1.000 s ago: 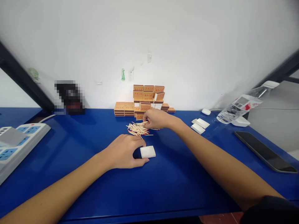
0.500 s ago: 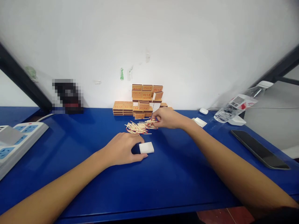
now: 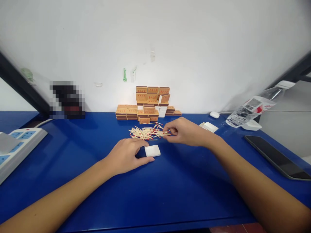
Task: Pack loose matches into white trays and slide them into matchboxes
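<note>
My left hand (image 3: pixel 130 155) rests on the table around a small white matchbox tray (image 3: pixel 153 150), thumb at its near edge and fingers at its far left corner. The tray lies flat. Farther off is a loose heap of red-tipped matches (image 3: pixel 143 132). At the heap's right end, my right hand (image 3: pixel 182 131) pinches a few matches (image 3: pixel 166 133) between thumb and fingers. Their exact number is hard to make out. Beyond the heap, orange-and-brown matchboxes (image 3: pixel 147 97) are stacked against the wall, one standing in front of the others.
White card pieces (image 3: pixel 209 127) lie right of my right hand, near a white earbud case (image 3: pixel 214 114). A tilted water bottle (image 3: pixel 257 105) and a phone (image 3: pixel 277 157) are at the right. A power strip (image 3: pixel 21 145) is at the left on the blue table (image 3: pixel 155 200).
My right hand has drawn back slightly to the right and nearer to me, with matches showing between its fingers. My left hand stays at the tray. The view has shifted a little.
</note>
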A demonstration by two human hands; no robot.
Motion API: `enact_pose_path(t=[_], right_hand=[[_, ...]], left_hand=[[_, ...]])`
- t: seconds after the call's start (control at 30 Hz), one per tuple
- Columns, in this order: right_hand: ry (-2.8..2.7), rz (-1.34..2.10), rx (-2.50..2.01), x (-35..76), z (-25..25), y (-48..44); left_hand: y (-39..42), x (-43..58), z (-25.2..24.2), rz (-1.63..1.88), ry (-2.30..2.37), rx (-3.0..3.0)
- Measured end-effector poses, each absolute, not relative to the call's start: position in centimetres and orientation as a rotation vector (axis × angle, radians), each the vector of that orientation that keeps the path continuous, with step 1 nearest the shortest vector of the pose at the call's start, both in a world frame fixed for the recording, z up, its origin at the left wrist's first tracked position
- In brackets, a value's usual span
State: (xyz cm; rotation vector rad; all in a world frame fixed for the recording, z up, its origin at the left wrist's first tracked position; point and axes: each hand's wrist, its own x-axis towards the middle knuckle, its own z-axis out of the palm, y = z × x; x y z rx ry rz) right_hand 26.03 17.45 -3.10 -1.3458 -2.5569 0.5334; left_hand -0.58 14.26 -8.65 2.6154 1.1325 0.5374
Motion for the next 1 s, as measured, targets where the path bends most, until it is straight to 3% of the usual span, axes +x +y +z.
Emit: enact_pose_path(t=[0.53, 1.0], right_hand=[[-2.774, 0.491, -1.201, 22.5, -4.3, 15.1], [-2.558, 0.563, -1.194, 25.6, -5.3, 14.9]], left_hand=[[14.5, -1.2, -7.8, 0.524, 1.098, 2.664], [15.2, -2.1, -6.6, 0.443, 0.947, 2.592]])
